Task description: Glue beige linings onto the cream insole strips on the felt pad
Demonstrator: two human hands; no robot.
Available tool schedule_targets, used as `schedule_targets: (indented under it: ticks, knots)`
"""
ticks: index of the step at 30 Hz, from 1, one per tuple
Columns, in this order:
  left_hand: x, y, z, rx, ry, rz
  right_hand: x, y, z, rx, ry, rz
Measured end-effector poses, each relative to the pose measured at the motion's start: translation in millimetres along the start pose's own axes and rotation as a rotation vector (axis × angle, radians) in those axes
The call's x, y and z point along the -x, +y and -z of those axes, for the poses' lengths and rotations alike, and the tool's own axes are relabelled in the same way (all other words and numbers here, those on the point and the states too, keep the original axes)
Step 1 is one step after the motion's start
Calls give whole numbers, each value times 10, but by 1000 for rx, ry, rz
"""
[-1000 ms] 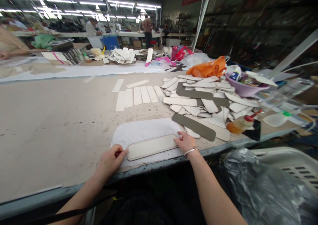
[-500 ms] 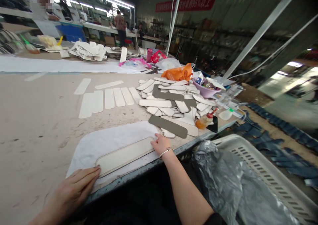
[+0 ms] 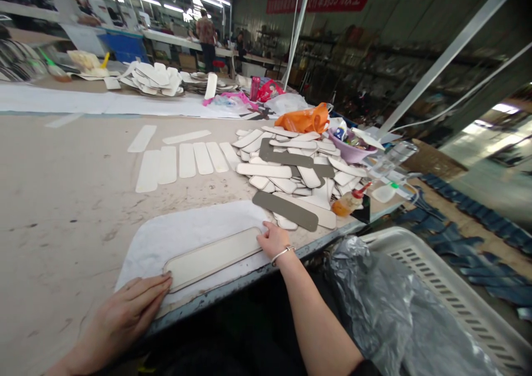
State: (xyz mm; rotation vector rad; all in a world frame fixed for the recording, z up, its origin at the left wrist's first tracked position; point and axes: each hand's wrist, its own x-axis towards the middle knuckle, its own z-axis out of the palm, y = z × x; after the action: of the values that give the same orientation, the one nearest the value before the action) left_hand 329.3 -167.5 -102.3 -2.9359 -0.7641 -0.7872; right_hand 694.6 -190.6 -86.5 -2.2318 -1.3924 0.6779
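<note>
A long, pale strip-shaped panel (image 3: 216, 258) with rounded ends and a thin dark edge lies on a white sheet (image 3: 166, 233) at the table's front edge. My left hand (image 3: 129, 308) is at the panel's left end, fingers close together and fingertips on its edge. At the opposite end my right hand (image 3: 274, 240) has its thumb and fingers on the rounded corner. The undersides of both hands' fingertips are hidden. Just beyond my right hand, a grey-green strip (image 3: 286, 211) rests on a pile of similar pale pieces (image 3: 264, 170).
Pale strips (image 3: 187, 160) lie in a row on the table (image 3: 83, 199). To the right are an orange bag (image 3: 305, 119), a lilac basin (image 3: 351, 153) and a red-tipped bottle (image 3: 348, 203). Below the edge stands a grey crate (image 3: 399, 236) with silver plastic sheeting (image 3: 386, 298). People work farther back.
The camera view has shifted slightly, so the scene sits a little farther right. Both hands stay at the two ends of the pale panel.
</note>
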Motion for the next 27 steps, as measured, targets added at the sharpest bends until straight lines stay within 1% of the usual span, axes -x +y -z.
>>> schedule_targets:
  ticks: [4, 7, 11, 13, 14, 15, 16, 17, 18, 19, 21, 22, 23, 24, 25, 27]
  knots:
    - [-5, 26, 10, 33, 1, 34, 19, -21, -15, 57, 14, 9]
    - [-11, 45, 20, 33, 8, 53, 51, -54, -27, 122, 21, 49]
    - [-12, 63, 20, 25, -19, 86, 106, -83, 5, 240, 42, 80]
    - [-9, 68, 16, 19, -18, 96, 143, -106, 37, 322, 93, 39]
    - [-6, 69, 13, 12, -15, 96, 172, -131, 45, 355, 142, 16]
    - [-2, 67, 8, 4, -12, 92, 212, -169, 40, 375, 197, 12]
    - [4, 62, 1, -4, -6, 87, 267, -222, 18, 378, 246, 39]
    - [12, 54, -10, -10, 3, 80, 338, -291, -26, 365, 276, 111]
    - [22, 43, -24, -11, 13, 74, 423, -373, -91, 344, 280, 226]
    - [33, 29, -42, -7, 22, 67, 518, -465, -175, 317, 245, 376]
    - [57, -4, -82, 6, 21, 61, 714, -653, -367, 292, 89, 721]
    - [68, -22, -101, 13, 12, 58, 801, -737, -457, 293, 8, 847]
    - [77, -38, -116, 16, 0, 54, 872, -805, -532, 300, -55, 924]
    - [83, -51, -127, 15, -10, 49, 923, -853, -586, 312, -107, 970]
    - [87, -60, -133, 10, -14, 43, 949, -876, -617, 327, -144, 987]
    - [89, -67, -131, -6, -6, 28, 931, -850, -612, 351, -189, 979]
